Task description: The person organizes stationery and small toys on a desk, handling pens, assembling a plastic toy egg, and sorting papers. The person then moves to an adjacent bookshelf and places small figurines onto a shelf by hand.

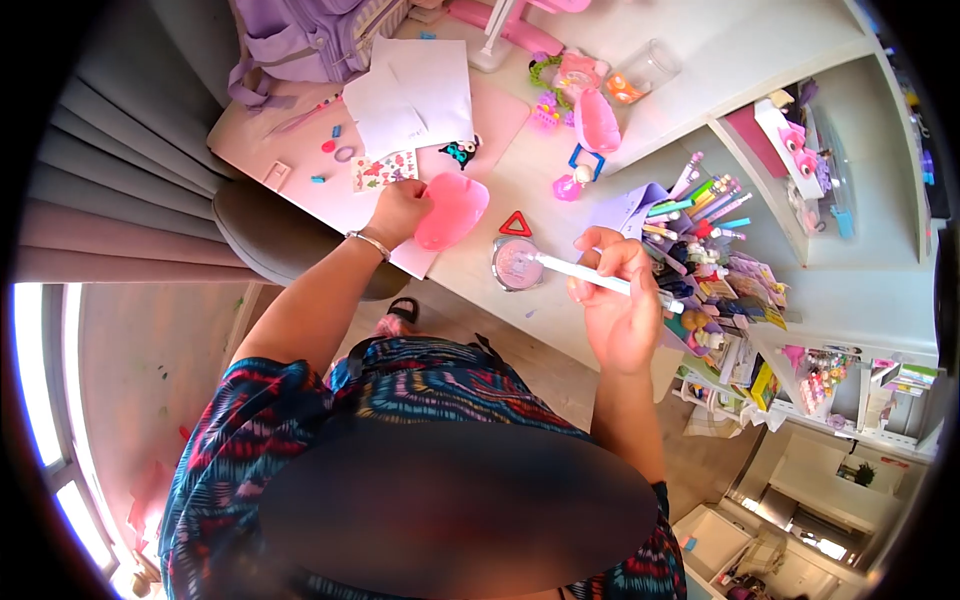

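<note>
pale worktop point(555, 230), pink dish point(455, 212), white pen point(585, 272)
left fingers point(416, 202) pinch the pink dish, right fingers point(630, 255) pinch the white pen; between them lies a red triangle point(515, 233).

We find the purple backpack point(290, 48) cut by the top edge and cannot resolve motifs on the sticker sheet point(385, 172).

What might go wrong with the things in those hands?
The right hand holds a white pen-like stick with one end right by the round case; a bump might slide the case off the desk, whose edge looks close.

The left hand seems to grip the pink piece only at one side, so it might tip or slip.

The pens are crowded near the right hand, so a swing might knock some over.
</note>
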Demonstrator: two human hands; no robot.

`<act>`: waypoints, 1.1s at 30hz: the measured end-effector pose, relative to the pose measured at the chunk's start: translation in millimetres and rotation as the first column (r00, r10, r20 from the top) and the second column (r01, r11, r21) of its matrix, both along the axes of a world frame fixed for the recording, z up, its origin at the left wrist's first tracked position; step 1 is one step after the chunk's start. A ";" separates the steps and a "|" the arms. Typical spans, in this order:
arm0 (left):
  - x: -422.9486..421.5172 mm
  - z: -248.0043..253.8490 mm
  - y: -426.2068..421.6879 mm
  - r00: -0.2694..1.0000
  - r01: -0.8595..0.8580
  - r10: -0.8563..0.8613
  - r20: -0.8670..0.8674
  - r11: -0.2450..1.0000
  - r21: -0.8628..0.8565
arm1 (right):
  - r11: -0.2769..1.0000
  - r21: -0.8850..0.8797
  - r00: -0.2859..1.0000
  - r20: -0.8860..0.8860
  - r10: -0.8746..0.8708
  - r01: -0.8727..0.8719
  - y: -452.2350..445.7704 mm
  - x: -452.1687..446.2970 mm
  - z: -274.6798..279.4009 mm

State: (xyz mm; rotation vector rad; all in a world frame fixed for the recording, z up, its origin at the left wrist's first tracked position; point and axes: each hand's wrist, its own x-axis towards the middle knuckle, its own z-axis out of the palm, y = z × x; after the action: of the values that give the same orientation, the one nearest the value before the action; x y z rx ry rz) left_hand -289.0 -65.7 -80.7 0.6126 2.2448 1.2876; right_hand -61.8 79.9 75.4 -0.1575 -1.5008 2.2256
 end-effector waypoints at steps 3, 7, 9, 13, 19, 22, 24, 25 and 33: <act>5.5 5.4 1.4 0.999 -0.039 0.039 0.023 0.999 0.012 | 1.000 0.008 0.999 0.029 -0.021 0.021 -4.2 -11.1 -7.0; 5.9 1.7 0.5 0.998 -0.052 0.051 0.029 0.998 0.035 | 0.997 0.068 0.997 0.074 -0.036 0.031 -9.2 -27.0 -19.1; 8.3 5.9 0.6 0.998 -0.056 0.055 0.032 0.997 0.051 | 0.995 0.087 0.988 0.142 -0.052 0.040 -14.2 -35.3 -19.2; 7.8 6.3 1.0 0.997 -0.049 0.046 0.069 0.998 0.048 | 0.995 0.100 0.983 0.183 -0.021 0.003 -15.7 -55.3 -32.4; 11.8 25.4 -6.4 0.996 -0.025 0.019 0.086 0.998 0.064 | 0.979 0.200 0.976 0.204 -0.069 0.028 -21.4 -103.0 -40.1; 16.2 18.0 -7.9 0.992 -0.110 0.099 0.076 0.982 0.152 | 0.960 0.279 0.982 0.177 -0.064 0.012 -22.9 -134.9 -49.4; 16.0 19.9 -7.8 0.982 -0.158 0.137 0.130 0.973 0.167 | 0.932 0.362 0.990 0.133 -0.035 -0.016 -24.4 -156.3 -59.3; 14.9 24.9 -7.7 0.971 -0.192 0.163 0.174 0.967 0.167 | 0.935 0.352 0.984 0.174 -0.035 -0.029 -28.3 -166.0 -56.9; -2.2 39.0 1.3 0.908 -0.256 0.227 0.352 0.966 0.037 | 0.781 0.613 0.944 0.314 -0.099 -0.122 -37.5 -228.1 -78.1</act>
State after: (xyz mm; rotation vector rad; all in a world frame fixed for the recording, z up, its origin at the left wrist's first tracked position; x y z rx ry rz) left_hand -291.2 -64.4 -41.7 0.1171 2.0254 1.4828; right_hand -290.0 42.4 -2.7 -0.3185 -2.3513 1.6281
